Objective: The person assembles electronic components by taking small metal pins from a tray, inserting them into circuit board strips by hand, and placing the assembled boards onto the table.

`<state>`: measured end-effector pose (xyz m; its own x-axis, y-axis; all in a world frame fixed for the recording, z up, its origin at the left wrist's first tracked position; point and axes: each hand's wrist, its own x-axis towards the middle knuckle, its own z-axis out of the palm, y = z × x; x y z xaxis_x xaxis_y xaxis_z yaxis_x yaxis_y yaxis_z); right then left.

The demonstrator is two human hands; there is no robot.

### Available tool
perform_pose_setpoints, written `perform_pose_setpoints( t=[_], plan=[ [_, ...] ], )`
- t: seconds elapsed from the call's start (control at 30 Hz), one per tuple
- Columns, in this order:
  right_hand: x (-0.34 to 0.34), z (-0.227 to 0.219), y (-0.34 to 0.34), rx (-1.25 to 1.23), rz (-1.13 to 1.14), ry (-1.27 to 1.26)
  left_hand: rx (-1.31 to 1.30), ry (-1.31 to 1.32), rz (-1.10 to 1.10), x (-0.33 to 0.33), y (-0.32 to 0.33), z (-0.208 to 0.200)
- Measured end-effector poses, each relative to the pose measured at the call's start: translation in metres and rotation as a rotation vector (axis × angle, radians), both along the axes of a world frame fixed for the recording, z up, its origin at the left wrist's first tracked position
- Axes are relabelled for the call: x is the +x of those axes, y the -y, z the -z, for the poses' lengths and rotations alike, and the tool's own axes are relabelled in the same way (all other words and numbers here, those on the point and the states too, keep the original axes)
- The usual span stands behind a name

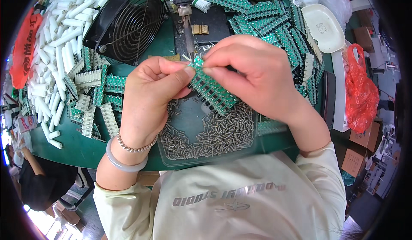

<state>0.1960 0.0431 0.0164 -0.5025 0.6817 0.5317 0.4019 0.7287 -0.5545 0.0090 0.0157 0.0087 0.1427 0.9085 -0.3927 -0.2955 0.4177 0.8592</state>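
My left hand (156,83) pinches the far end of a green circuit board panel (214,95) between thumb and fingers. Black parts run in rows along the panel, which slants toward me. Closed in a pinch, my right hand (257,75) meets the panel's far right corner; what its fingertips grip there is hidden. Just beyond my fingertips, a soldering iron (187,30) hangs upright with its tip down, at or very near the panel's far end. Below the panel lies a clear plastic tray (206,161) holding many small metal spring-like or screw-like pieces (214,139).
A black fan (133,23) stands at back left. White tubes (64,34) and more green boards (112,84) heap the left side. Another board pile (262,19) fills the back right, beside a white dish (325,28). A red plastic bag (361,94) hangs at right.
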Motion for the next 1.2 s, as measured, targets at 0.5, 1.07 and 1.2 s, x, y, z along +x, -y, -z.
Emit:
perform_pose_setpoints(
  t=[0.5, 1.07, 1.2],
  plan=[
    [0.09, -0.069, 0.009, -0.163, 0.547, 0.271, 0.476, -0.282, -0.475, -0.112, 0.048, -0.027],
    [0.097, -0.021, 0.014, 0.153, 0.653, 0.555, 0.686, -0.917, -0.353, -0.104, 0.053, -0.043],
    [0.056, -0.032, 0.05, 0.283, 0.468, 0.302, 0.335, -0.32, 0.279, -0.045, 0.076, -0.043]
  ],
)
